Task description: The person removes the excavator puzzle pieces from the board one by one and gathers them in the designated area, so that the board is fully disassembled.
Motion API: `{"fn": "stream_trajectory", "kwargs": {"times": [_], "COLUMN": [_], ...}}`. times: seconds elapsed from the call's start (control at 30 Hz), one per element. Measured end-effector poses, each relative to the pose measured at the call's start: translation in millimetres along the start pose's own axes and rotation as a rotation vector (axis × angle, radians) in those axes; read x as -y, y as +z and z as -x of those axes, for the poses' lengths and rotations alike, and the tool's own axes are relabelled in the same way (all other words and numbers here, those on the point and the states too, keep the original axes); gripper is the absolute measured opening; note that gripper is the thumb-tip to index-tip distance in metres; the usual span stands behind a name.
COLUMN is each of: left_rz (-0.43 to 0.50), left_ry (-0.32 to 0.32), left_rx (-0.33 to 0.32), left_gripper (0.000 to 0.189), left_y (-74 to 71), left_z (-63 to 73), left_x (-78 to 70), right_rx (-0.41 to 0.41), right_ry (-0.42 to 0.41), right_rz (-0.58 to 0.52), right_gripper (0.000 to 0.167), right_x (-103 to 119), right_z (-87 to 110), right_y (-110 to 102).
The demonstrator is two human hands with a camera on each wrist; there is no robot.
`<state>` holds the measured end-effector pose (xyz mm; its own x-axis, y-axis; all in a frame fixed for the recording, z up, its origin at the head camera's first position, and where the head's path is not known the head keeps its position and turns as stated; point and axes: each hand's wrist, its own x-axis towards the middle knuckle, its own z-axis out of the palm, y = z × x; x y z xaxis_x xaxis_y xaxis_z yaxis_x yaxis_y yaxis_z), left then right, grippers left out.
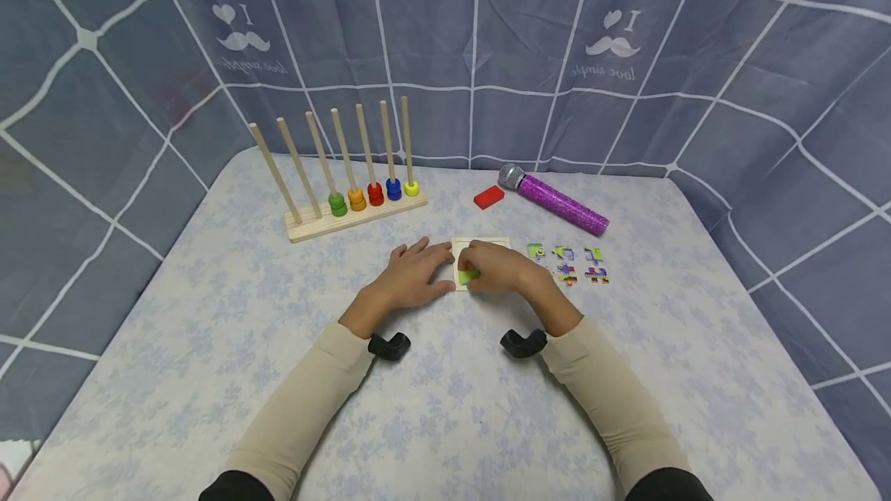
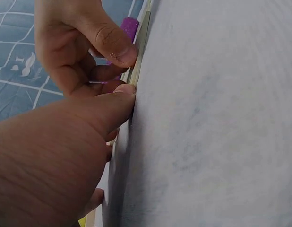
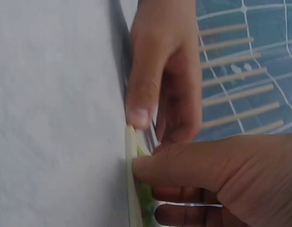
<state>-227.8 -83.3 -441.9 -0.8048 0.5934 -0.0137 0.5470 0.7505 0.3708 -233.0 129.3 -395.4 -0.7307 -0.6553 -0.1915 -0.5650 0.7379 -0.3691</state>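
Note:
A small pale wooden puzzle tray (image 1: pixel 492 240) lies flat on the table, with a green puzzle piece (image 1: pixel 465 277) inside at its left. My left hand (image 1: pixel 412 275) rests at the tray's left edge, fingers spread and thumb at the near corner. Curled over the tray, my right hand (image 1: pixel 503 267) pinches at the green piece and hides much of the tray. In the right wrist view, the right thumb (image 3: pixel 155 166) lies against the green piece at the rim. Several loose puzzle pieces (image 1: pixel 595 275) lie in two rows right of the tray.
Behind on the left stands a wooden peg rack (image 1: pixel 316 230) with coloured rings low on several tall rods. A red block (image 1: pixel 489 197) and a purple glittery microphone (image 1: pixel 564 205) lie beyond the tray. Checked cloth (image 1: pixel 431 37) hangs around the table's back and sides.

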Motion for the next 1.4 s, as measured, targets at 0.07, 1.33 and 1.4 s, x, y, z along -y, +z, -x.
{"fn": "stream_trajectory", "kwargs": {"times": [0.07,1.33,1.4], "left_rz": [-0.001,-0.015,-0.011], "left_ry": [0.004,0.0,-0.001], "left_rx": [-0.011,0.0,0.002], "left_gripper": [0.051,0.052,0.052], "left_y": [0.3,0.6,0.2], "left_z": [-1.0,2.1,2.0], "left_x": [-0.7,-3.2,-3.5], "right_rx": [0.008,-0.177,-0.188], "right_ry": [0.031,-0.129,-0.134], "right_rz": [0.013,0.04,0.071], "right_gripper": [0.027,0.018,0.018], "right_x": [3.1,-2.7,-3.2], "right_z": [-0.6,7.9,7.4], "right_y": [0.2,-3.2,-2.6]}}
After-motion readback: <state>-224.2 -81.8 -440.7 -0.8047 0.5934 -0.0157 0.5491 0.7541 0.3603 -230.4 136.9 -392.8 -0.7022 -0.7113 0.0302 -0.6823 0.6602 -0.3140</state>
